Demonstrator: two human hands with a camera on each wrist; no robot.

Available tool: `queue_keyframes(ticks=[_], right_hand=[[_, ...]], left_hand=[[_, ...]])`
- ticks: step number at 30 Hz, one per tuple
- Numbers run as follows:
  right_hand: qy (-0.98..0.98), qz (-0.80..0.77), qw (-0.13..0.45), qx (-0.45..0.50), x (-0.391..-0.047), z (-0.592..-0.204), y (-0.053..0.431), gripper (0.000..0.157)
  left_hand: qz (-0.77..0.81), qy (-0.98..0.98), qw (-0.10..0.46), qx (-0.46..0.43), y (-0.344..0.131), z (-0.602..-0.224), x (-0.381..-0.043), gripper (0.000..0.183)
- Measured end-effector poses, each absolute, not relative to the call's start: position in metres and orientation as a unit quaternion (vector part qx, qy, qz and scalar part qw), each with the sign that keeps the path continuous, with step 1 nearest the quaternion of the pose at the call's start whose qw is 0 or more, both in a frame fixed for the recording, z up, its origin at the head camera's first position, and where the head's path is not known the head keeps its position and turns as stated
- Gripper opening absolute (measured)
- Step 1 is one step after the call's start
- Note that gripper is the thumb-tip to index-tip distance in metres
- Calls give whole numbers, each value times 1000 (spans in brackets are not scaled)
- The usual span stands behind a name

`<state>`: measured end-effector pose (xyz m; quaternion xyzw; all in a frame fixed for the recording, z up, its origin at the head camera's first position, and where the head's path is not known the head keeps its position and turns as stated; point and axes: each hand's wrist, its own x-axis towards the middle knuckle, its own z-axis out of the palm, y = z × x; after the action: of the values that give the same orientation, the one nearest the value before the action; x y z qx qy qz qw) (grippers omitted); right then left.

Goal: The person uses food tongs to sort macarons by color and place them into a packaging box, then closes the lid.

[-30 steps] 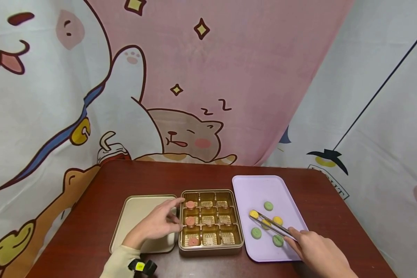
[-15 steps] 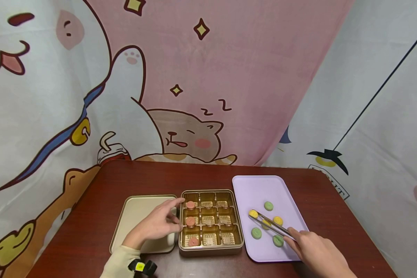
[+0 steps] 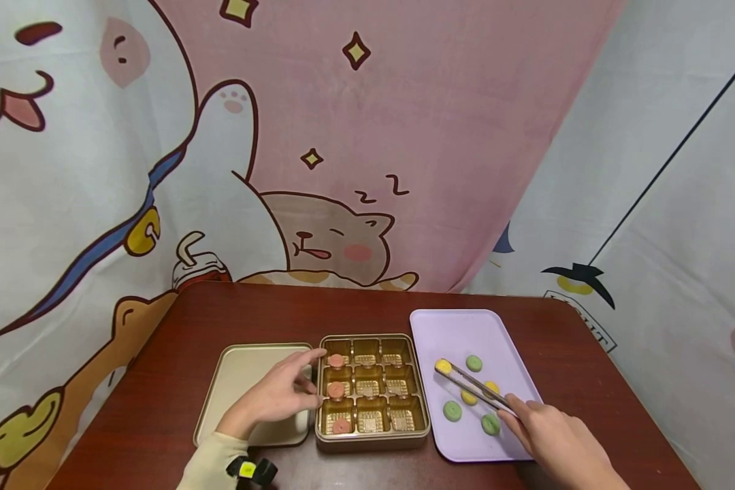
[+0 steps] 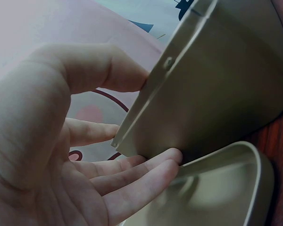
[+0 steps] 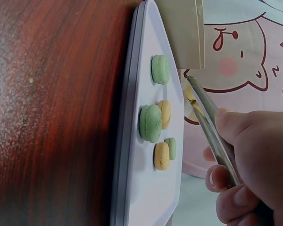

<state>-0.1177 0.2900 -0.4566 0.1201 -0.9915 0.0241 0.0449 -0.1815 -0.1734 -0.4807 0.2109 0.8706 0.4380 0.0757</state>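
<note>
In my right hand (image 3: 557, 439) I grip metal tongs (image 3: 474, 386), whose tips pinch a yellow macaron (image 3: 443, 366). The right wrist view shows that macaron above the lilac tray (image 5: 151, 188). Several green and yellow macarons lie on the tray, among them a green macaron (image 5: 151, 123). My left hand (image 3: 278, 391) touches the left edge of a gold tin (image 3: 373, 439) with spread fingertips and thumb; the left wrist view has the fingers along the tin's wall (image 4: 212, 80). In the tin, a divided gold insert holds pink macarons, one of them a pink macaron (image 3: 335, 390), down its left column.
A shallow gold lid (image 3: 239, 381) lies left of the tin, partly under my left hand. The tray (image 3: 459, 327) stands close to the tin's right side. Behind the dark wooden table (image 3: 269, 309) hangs a cloth printed with cartoon animals.
The tongs and the pinched yellow macaron have risen a little off the tray. My left hand stays at the tin's edge, and the other macarons lie where they were.
</note>
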Motion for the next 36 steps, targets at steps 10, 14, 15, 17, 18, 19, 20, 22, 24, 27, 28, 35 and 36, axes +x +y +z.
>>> queue_keyframes(ticks=[10, 14, 15, 17, 18, 19, 20, 22, 24, 27, 28, 35, 36], right_hand=[[-991, 33, 66, 111, -120, -453, 284, 39], [-986, 32, 104, 127, -120, -452, 281, 37], [-984, 33, 114, 133, -120, -452, 280, 36], [-981, 36, 129, 140, -119, -451, 278, 36], [-979, 37, 136, 145, -119, -451, 277, 35], [-978, 38, 143, 150, -119, -451, 276, 34], [-976, 38, 150, 155, -118, -451, 275, 34], [-970, 37, 170, 170, -118, -452, 272, 35], [-961, 35, 195, 191, -117, -453, 270, 34], [-948, 40, 225, 220, -116, -453, 265, 32], [-944, 43, 233, 229, -115, -453, 263, 32], [-925, 56, 255, 275, -110, -454, 251, 29], [-924, 54, 256, 279, -109, -454, 250, 29]], left_hand=[[444, 866, 79, 214, -173, -481, -182, 90], [443, 867, 77, 214, -173, -481, -182, 89], [441, 868, 77, 214, -173, -481, -182, 89], [437, 871, 78, 212, -173, -481, -182, 90], [436, 871, 79, 211, -173, -481, -182, 90], [435, 872, 79, 210, -173, -480, -182, 90], [434, 873, 79, 209, -173, -480, -182, 90], [433, 873, 78, 209, -173, -480, -182, 90], [432, 874, 77, 209, -173, -481, -182, 90], [433, 873, 78, 209, -173, -481, -182, 90], [434, 873, 78, 208, -173, -481, -182, 91], [439, 871, 76, 210, -173, -481, -182, 89], [439, 870, 77, 210, -173, -481, -182, 89]])
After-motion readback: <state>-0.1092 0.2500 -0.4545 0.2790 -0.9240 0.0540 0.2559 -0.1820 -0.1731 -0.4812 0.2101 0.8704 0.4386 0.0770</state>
